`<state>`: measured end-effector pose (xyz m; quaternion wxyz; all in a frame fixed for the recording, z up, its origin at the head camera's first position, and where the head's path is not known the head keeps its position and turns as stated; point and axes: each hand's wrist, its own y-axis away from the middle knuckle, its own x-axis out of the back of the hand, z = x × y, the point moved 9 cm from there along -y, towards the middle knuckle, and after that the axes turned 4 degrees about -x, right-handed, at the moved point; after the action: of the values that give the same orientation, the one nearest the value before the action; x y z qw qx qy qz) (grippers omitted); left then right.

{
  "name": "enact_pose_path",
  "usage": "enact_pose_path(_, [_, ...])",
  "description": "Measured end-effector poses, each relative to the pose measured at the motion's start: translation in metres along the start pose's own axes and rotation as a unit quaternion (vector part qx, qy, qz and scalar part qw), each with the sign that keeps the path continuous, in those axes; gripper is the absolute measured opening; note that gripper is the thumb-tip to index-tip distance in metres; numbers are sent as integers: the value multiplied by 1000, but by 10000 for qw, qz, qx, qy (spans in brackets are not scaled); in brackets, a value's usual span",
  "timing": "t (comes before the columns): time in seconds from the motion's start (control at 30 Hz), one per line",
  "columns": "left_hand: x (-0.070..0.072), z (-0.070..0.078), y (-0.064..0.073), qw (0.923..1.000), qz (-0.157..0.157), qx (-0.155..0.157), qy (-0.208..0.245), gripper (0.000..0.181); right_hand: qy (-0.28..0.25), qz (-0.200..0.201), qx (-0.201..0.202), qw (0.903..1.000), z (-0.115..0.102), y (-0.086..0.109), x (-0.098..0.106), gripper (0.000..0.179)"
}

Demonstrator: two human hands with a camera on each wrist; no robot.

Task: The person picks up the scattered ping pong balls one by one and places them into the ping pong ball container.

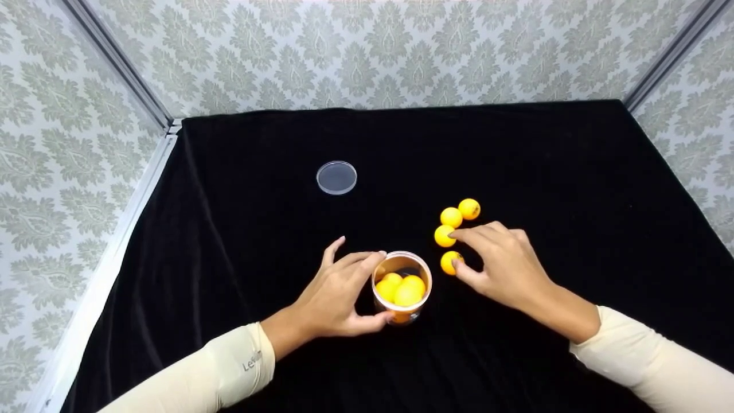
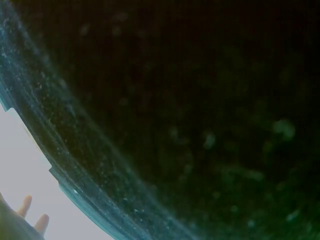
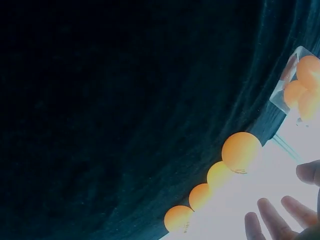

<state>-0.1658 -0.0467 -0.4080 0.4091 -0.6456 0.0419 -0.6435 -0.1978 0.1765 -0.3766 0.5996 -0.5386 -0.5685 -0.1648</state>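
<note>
Plainly, the yellow ball [image 1: 449,261] nearest the cup [image 1: 403,316] lies between that cup — gripped by the left hand [image 1: 338,293] — and the right hand [image 1: 507,267], thumb and fingers spread.

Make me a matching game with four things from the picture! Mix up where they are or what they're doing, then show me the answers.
Things:
1. Clear round disc
2. Tub
3. Left hand
4. Right hand

Places and states:
A. Holding the tub near its rim
B. Lying on the black cloth, away from both hands
C. Reaching by the loose yellow balls
D. Open on top, with yellow balls inside

Right pairs: 1-B, 2-D, 3-A, 4-C
</note>
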Motion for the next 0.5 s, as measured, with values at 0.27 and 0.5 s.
enact_pose_path(0.27, [-1,0,1,10000,-19,29,4,88,111,-30,132,9998,3,4,-11,37])
enact_pose_path(0.5, [-1,-1,1,10000,-5,43,16,88,200,-27,281,9994,4,8,-19,37])
